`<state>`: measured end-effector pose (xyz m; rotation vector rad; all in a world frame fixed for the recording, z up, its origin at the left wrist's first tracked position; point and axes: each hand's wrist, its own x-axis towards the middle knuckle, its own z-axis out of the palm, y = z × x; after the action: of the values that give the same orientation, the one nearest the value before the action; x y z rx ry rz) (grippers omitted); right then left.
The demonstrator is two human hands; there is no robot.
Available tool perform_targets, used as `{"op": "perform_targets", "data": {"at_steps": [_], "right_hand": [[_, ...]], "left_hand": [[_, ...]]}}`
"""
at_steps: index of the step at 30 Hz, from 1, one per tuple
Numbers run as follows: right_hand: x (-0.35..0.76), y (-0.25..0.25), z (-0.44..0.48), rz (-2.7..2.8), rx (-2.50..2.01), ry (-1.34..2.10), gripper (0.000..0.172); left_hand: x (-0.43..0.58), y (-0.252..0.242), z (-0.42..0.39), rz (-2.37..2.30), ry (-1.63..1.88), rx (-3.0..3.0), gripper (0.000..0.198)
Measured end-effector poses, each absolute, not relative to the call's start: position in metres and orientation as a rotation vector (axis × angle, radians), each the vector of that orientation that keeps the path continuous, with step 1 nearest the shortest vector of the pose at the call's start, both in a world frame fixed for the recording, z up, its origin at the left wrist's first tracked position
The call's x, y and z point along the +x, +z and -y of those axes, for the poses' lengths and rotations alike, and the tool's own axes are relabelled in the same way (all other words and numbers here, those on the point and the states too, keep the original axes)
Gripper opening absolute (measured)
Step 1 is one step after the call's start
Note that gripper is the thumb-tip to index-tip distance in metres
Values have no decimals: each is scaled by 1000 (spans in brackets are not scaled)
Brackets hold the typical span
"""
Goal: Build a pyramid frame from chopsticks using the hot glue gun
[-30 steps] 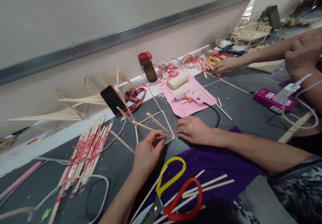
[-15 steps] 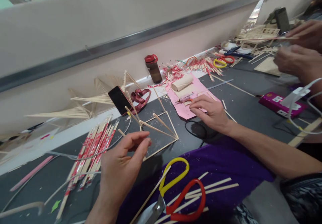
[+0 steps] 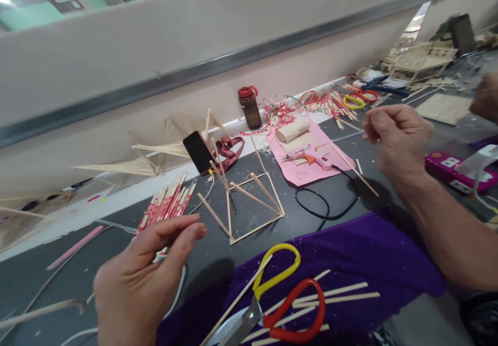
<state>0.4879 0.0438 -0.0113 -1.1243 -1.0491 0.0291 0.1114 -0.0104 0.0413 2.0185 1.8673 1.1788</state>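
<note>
My left hand [image 3: 142, 278] hovers at the lower left, thumb and index tips close together, with nothing visible between them. To its right stands a frame of thin wooden sticks [image 3: 257, 230], with a square base and several sticks rising at a slant. My right hand [image 3: 400, 136] is raised at the right with fingers curled in; whatever they may hold is hidden. A pink glue gun [image 3: 311, 155] lies on a pink sheet [image 3: 291, 174], left of that hand. Scissors with one yellow and one red handle [image 3: 286, 304] lie on purple cloth [image 3: 342, 252] among loose sticks.
Wrapped chopsticks [image 3: 167, 203] lie behind my left hand. A phone [image 3: 198, 151], a bottle [image 3: 249, 108] and a fan-shaped stick model [image 3: 167, 149] stand along the wall. A black cord [image 3: 330, 216] loops across the table. Another person's hand [image 3: 484, 99] is at the right edge.
My right hand has left the glue gun and risen to the right, fingers curling. My left hand has moved left, away from the stick frame. The other person's hands have mostly left view.
</note>
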Motion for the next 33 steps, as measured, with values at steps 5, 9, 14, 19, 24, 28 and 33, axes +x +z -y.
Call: {"op": "perform_targets", "data": {"at_steps": [5,9,14,19,24,28,33], "right_hand": [[473,-19,-43,1095,-1228,108,10],[453,-29,-38,1309,-1377,122,13],[442,-40,-36,1497,-1371,192,16],[442,-45,-36,1625,-1396,154,21],[439,-48,-36,1701,-1368,118,23],[438,-48,-36,1717,-1317,76,25],[438,-48,-35,1693,-1337,70,24]], "left_hand": [[88,26,8,-1951,1050,1874,31],[69,8,3,-1878,982,1886,31],[63,-3,0,-1797,894,1949,30],[62,-9,-3,-1745,873,1958,29],[58,-1,-4,-1826,957,1911,31],[59,5,-3,-1894,1022,1889,31],[61,-7,-7,-1787,932,1880,31]]}}
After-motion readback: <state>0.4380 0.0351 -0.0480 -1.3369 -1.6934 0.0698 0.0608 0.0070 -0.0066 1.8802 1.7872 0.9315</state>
